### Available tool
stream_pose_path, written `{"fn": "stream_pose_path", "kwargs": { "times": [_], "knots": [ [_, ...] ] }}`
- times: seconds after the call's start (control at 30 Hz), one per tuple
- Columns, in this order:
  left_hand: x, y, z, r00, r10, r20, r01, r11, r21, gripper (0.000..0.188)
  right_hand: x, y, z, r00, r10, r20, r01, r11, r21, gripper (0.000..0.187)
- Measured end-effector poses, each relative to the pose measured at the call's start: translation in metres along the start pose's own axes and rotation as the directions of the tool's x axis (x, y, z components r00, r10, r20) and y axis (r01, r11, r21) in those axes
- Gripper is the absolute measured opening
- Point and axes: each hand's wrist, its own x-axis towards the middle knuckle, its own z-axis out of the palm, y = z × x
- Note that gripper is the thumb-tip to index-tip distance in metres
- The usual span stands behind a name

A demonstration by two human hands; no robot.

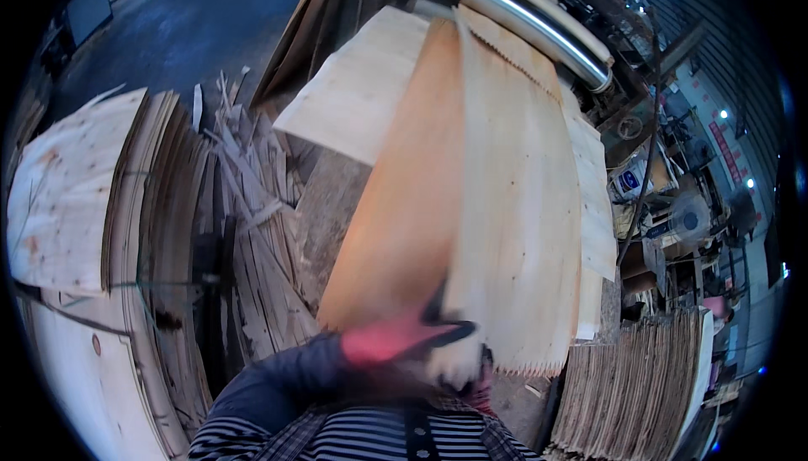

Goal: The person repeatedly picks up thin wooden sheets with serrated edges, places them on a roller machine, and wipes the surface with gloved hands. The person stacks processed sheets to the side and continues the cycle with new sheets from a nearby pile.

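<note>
A pale wood veneer sheet point(522, 209) with jagged ends stretches away from me, its left edge raised and curled. Beneath and left of it shows an orange-brown veneer sheet point(404, 200), blurred by motion. My left hand point(400, 339), in a pink glove with black fingertips, is over the near end of the orange-brown sheet; its thumb and fingers are apart, though smeared. Close to my body, my right hand point(481, 385) is closed around the near left corner of the pale sheet. That corner partly hides its fingers.
Across the far end lies a shiny metal roller point(522, 19). Stacked veneer point(67, 192) stands at left, beside loose wood strips point(252, 200). Another veneer stack point(631, 385) is at near right. A pale sheet point(362, 82) sticks out at far left of the work surface.
</note>
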Motion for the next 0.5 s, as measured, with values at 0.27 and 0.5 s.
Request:
{"fn": "stream_pose_path", "kwargs": {
  "times": [0.27, 0.5],
  "knots": [
    [-0.017, -0.059, -0.056, 0.987, 0.076, -0.142, -0.142, 0.832, -0.536, 0.064, 0.012, -0.021, -0.095, 0.892, 0.066, -0.448, -0.063, 0.998, 0.023, 0.043],
    [-0.031, -0.199, -0.069, 0.580, 0.380, -0.720, 0.305, 0.718, 0.625, 0.058, 0.150, 0.013, -0.085, 0.919, 0.060, -0.389, -0.084, 0.995, -0.045, 0.045]
  ]
}}
